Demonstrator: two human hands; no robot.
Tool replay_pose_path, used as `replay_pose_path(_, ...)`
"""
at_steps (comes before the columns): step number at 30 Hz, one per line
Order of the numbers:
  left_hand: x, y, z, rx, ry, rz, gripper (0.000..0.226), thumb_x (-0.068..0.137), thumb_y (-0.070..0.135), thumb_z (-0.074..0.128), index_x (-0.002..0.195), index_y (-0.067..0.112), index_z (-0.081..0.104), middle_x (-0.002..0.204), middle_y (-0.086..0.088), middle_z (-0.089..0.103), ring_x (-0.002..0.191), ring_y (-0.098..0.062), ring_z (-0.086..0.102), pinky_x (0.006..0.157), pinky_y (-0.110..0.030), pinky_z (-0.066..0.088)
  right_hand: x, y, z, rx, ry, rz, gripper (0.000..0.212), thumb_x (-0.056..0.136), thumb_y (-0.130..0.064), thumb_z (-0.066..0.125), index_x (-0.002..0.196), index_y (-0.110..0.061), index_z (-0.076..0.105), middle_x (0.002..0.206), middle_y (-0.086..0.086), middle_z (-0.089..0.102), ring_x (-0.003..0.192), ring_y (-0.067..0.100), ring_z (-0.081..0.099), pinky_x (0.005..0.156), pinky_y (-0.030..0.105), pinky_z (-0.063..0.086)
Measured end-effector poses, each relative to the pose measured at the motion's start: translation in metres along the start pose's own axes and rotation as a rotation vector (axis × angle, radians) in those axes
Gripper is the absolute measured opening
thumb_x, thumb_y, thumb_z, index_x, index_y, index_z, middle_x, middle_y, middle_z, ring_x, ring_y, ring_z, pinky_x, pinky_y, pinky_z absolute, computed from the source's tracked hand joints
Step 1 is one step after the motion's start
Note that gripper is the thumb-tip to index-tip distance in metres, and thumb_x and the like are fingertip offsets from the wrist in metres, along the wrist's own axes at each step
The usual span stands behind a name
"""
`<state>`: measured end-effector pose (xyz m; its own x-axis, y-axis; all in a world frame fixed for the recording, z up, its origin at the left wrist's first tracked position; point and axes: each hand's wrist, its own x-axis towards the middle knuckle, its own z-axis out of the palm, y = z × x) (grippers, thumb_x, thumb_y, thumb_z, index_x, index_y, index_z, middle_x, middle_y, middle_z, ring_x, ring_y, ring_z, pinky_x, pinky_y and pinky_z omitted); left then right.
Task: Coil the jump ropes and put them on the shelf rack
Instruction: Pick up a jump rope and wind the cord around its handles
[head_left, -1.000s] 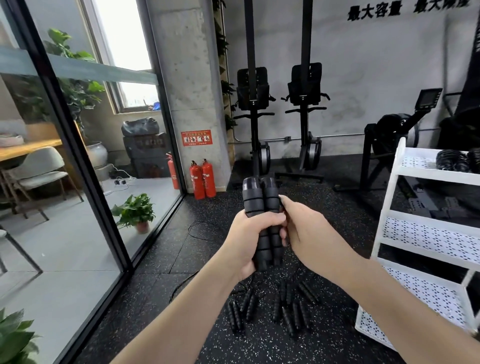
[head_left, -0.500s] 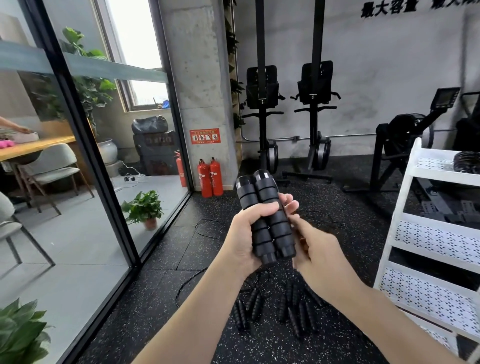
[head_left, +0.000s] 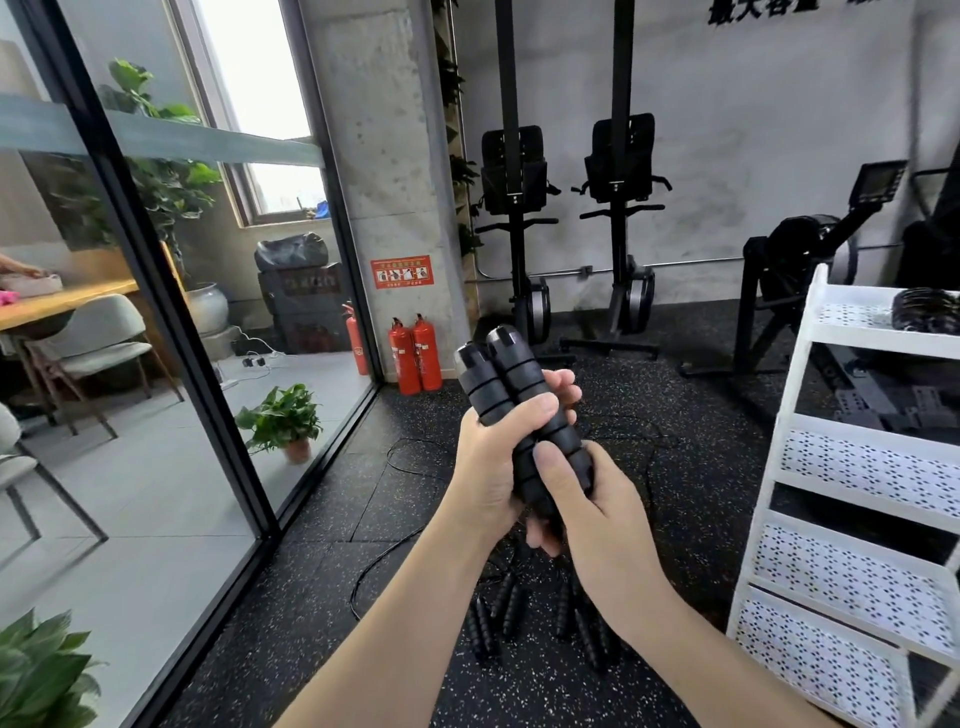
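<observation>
Two black ribbed jump rope handles (head_left: 511, 379) stand side by side in front of me, tilted slightly left. My left hand (head_left: 493, 462) grips them around the middle. My right hand (head_left: 587, 499) grips their lower ends, thumb pressed on the front. The rope itself is hidden behind my hands. Several more black jump rope handles (head_left: 498, 608) lie on the floor below my arms, with thin black cord (head_left: 384, 566) looping left. A coiled black rope (head_left: 927, 309) lies on the top tier of the white shelf rack (head_left: 789, 415) at the right.
A glass partition with a black frame (head_left: 171, 332) runs along the left. Two red fire extinguishers (head_left: 415, 358) stand by the concrete pillar. Black rowing machines (head_left: 618, 228) stand against the back wall. Potted plants (head_left: 283, 421) are behind the glass.
The handles have tilted from upright to leaning left. My right hand has moved from beside them to grip their lower ends with the thumb on the front.
</observation>
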<state>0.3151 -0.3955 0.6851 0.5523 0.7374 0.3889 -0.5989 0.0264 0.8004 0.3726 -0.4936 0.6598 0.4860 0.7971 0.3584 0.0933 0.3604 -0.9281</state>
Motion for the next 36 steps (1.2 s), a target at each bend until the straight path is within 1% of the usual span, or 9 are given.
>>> replay_pose_path(3,0.003,0.002,0.004,0.067,0.011,-0.036,0.035,0.076,0.025,0.077,0.103,0.004,0.071,0.122,-0.011,0.071,0.108,-0.025,0.065,0.097,-0.045,0.051,0.0,-0.002,-0.002,-0.01,0.049,-0.047,0.037,0.093,-0.047,0.059,0.086,-0.01,0.057,0.053,0.007,0.057,0.045,0.016,0.048,0.046,0.028,0.038)
replay_pose_path(8,0.004,0.009,0.018,0.091,0.099,-0.168,0.047,0.062,0.032,0.087,0.099,0.007,0.073,0.086,-0.007,0.067,0.074,-0.022,0.063,0.07,-0.034,0.055,0.002,-0.001,-0.005,-0.042,0.101,-0.051,0.041,0.091,-0.052,0.057,0.082,-0.013,0.056,0.054,0.003,0.056,0.048,0.017,0.047,0.05,0.035,0.038)
replay_pose_path(16,0.006,0.012,0.019,-0.032,0.03,-0.26,0.042,0.081,0.019,0.074,0.12,0.001,0.069,0.108,-0.016,0.068,0.095,-0.029,0.063,0.09,-0.041,0.057,0.008,0.0,-0.02,0.008,0.015,-0.036,0.03,0.091,-0.045,0.062,0.092,-0.016,0.064,0.063,-0.006,0.055,0.056,0.013,0.05,0.054,0.031,0.042)
replay_pose_path(19,0.008,0.012,0.02,0.05,0.045,-0.225,0.036,0.08,0.019,0.077,0.113,0.003,0.071,0.102,-0.015,0.07,0.09,-0.027,0.066,0.082,-0.04,0.06,0.011,0.001,-0.02,-0.006,0.04,-0.036,0.032,0.09,-0.047,0.061,0.09,-0.015,0.064,0.064,-0.006,0.057,0.055,0.012,0.051,0.051,0.024,0.043)
replay_pose_path(22,0.011,0.008,0.026,0.15,0.127,-0.154,0.031,0.075,0.018,0.082,0.1,0.006,0.068,0.092,-0.013,0.066,0.081,-0.024,0.064,0.074,-0.038,0.057,0.015,0.001,-0.02,-0.037,0.089,-0.027,0.033,0.092,-0.044,0.06,0.085,-0.012,0.061,0.063,-0.004,0.059,0.054,0.01,0.053,0.05,0.021,0.044)
replay_pose_path(25,0.012,0.001,0.031,0.228,0.297,-0.067,0.055,0.072,0.018,0.09,0.109,0.008,0.05,0.099,-0.008,0.065,0.084,-0.018,0.069,0.08,-0.04,0.061,0.019,0.0,-0.024,-0.111,0.115,-0.029,0.03,0.091,-0.048,0.059,0.09,-0.018,0.065,0.07,-0.006,0.067,0.061,0.006,0.062,0.055,0.023,0.053)
replay_pose_path(28,0.012,-0.004,0.027,0.458,0.348,0.044,0.076,0.077,0.029,0.089,0.127,0.017,0.033,0.118,-0.001,0.064,0.098,-0.004,0.07,0.087,-0.03,0.058,0.022,0.0,-0.034,-0.266,0.095,-0.07,0.032,0.088,-0.059,0.056,0.095,-0.029,0.065,0.078,-0.005,0.07,0.071,0.018,0.068,0.068,0.049,0.06)
replay_pose_path(32,0.002,0.007,0.006,0.959,0.227,0.336,0.109,0.07,0.059,0.085,0.151,0.024,0.021,0.153,0.003,0.036,0.142,-0.007,0.037,0.118,-0.032,0.033,0.029,0.0,-0.055,-0.401,-0.009,-0.069,0.03,0.088,-0.063,0.055,0.096,-0.035,0.063,0.076,-0.013,0.069,0.068,0.012,0.067,0.072,0.05,0.059)
replay_pose_path(36,0.01,0.033,-0.019,1.896,-0.364,0.829,0.121,0.055,0.088,0.073,0.152,0.022,0.041,0.159,-0.008,0.034,0.153,-0.029,0.025,0.123,-0.063,0.012,0.043,-0.002,-0.076,-0.637,-0.186,-0.07,0.018,0.094,-0.05,0.062,0.093,-0.032,0.063,0.072,-0.013,0.066,0.061,0.008,0.059,0.066,0.041,0.053)
